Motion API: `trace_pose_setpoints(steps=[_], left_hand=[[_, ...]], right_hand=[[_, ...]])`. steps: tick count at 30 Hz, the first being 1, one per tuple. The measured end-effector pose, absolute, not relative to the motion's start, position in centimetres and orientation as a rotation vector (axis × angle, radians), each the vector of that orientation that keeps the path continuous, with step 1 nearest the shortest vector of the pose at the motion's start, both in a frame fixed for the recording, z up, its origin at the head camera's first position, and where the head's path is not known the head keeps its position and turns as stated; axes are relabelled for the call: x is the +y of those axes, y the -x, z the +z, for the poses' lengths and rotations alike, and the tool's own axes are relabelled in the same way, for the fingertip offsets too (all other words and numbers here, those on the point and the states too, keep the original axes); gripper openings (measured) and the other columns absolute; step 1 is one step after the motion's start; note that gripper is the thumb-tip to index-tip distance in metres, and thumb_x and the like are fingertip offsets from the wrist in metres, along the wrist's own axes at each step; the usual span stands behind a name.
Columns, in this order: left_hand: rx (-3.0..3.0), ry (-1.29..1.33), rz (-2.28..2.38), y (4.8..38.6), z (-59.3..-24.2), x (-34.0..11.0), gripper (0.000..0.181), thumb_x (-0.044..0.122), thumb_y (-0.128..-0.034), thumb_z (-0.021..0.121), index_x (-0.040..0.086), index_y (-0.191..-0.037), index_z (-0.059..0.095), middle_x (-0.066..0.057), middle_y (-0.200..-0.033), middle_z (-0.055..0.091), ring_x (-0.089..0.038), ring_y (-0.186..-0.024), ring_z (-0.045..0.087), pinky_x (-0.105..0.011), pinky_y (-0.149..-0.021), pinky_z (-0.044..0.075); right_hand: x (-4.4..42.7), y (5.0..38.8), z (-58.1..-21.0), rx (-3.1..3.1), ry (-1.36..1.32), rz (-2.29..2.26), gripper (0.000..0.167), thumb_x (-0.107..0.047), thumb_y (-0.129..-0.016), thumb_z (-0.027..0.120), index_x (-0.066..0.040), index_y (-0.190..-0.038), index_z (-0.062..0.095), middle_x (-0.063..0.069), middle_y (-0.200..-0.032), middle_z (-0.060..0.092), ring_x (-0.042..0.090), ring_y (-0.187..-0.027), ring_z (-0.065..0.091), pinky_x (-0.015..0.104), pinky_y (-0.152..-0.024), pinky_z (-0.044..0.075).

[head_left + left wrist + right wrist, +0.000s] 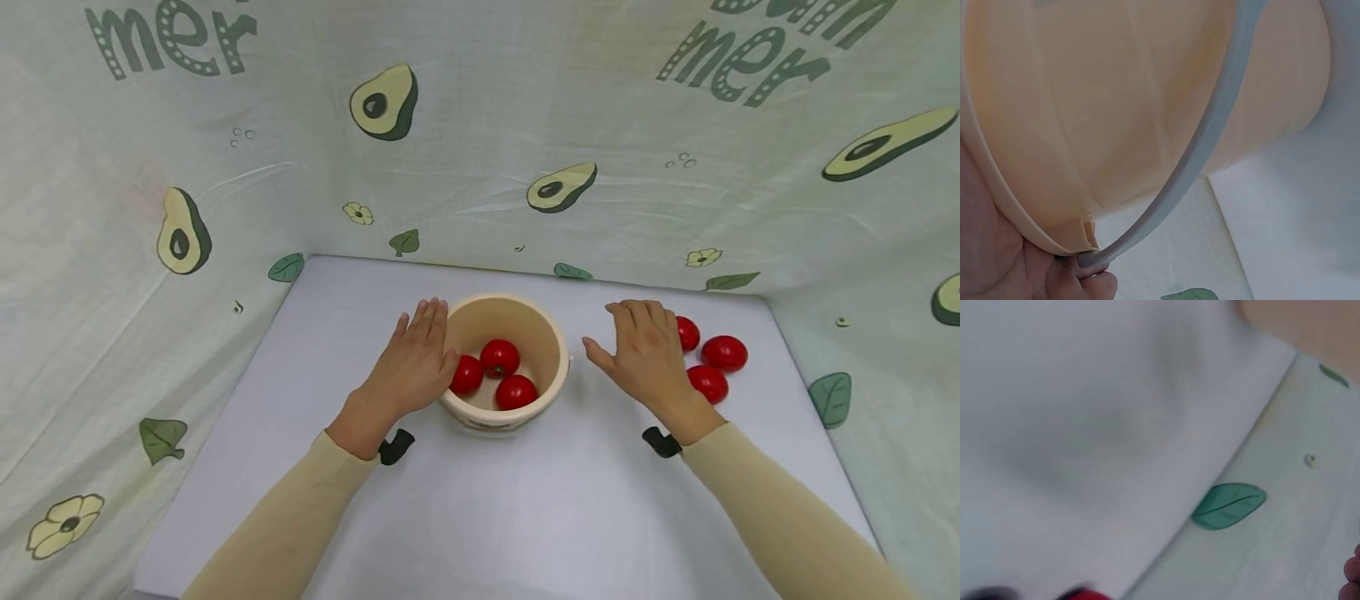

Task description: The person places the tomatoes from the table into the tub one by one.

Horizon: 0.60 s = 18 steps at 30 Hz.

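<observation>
A cream bucket (558,333) with a grey handle (1204,140) stands mid-table, and red tomatoes (500,357) lie inside it. My left hand (412,362) rests against the bucket's left rim, its fingers straight and its thumb at the edge. In the left wrist view, fingertips (1100,284) show by the handle's joint. My right hand (641,358) is over the table between the bucket and several loose tomatoes (724,353). Its thumb stands apart from the fingers, and nothing shows in its grasp. One loose tomato is partly hidden behind it.
The white table (487,517) ends at a back edge, where a pale cloth (465,150) printed with avocados and leaves hangs. That cloth also rises along the left and right sides. Dark straps (396,447) sit under both wrists.
</observation>
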<state>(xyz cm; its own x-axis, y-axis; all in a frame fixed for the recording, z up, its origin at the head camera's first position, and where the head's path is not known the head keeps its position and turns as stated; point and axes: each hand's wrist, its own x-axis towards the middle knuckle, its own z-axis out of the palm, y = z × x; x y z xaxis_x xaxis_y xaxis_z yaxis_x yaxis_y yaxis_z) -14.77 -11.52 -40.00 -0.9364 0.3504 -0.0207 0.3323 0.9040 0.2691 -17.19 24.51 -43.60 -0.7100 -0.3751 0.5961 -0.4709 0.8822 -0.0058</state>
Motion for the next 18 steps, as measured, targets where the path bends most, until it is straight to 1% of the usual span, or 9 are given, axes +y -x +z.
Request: trace_pose_setpoints(steps=[4,10,12,18], left_hand=[[3.001,-0.538,0.419,14.8,-40.0,-11.4,0.073,0.033,-0.1094,0.042,-0.007,-0.165,0.018,-0.025,-0.173,0.021,-0.039,-0.163,0.016,-0.056,-0.132,0.014],[2.997,-0.527,0.424,14.7,-40.0,-11.4,0.073,0.033,-0.1094,0.043,-0.007,-0.165,0.017,-0.024,-0.173,0.021,-0.038,-0.163,0.015,-0.055,-0.132,0.014],[2.995,-0.521,0.426,14.7,-40.0,-11.4,0.073,0.033,-0.1094,0.044,-0.007,-0.165,0.017,-0.023,-0.174,0.021,-0.038,-0.163,0.015,-0.055,-0.132,0.014],[2.986,-0.512,0.437,14.6,-39.8,-11.4,0.074,0.032,-0.1094,0.044,-0.007,-0.165,0.017,-0.024,-0.174,0.021,-0.038,-0.163,0.015,-0.055,-0.132,0.014]], right_hand=[[28.7,16.2,-45.4,-2.537,-0.554,0.141,0.068,-0.045,-0.088,0.071,0.011,-0.125,0.06,0.029,-0.116,0.062,0.049,-0.106,0.055,0.062,-0.086,0.047],[34.1,14.4,-47.0,-2.673,-0.419,0.097,0.069,-0.038,-0.08,0.081,0.013,-0.118,0.056,0.034,-0.118,0.058,0.054,-0.11,0.052,0.071,-0.092,0.044],[35.4,13.9,-47.4,-2.749,-0.358,0.082,0.071,-0.037,-0.079,0.084,0.012,-0.121,0.054,0.035,-0.121,0.057,0.054,-0.115,0.049,0.074,-0.096,0.042],[38.3,12.8,-48.8,-2.906,-0.219,0.057,0.082,-0.035,-0.077,0.09,0.01,-0.132,0.049,0.036,-0.129,0.05,0.056,-0.12,0.043,0.078,-0.098,0.039]])
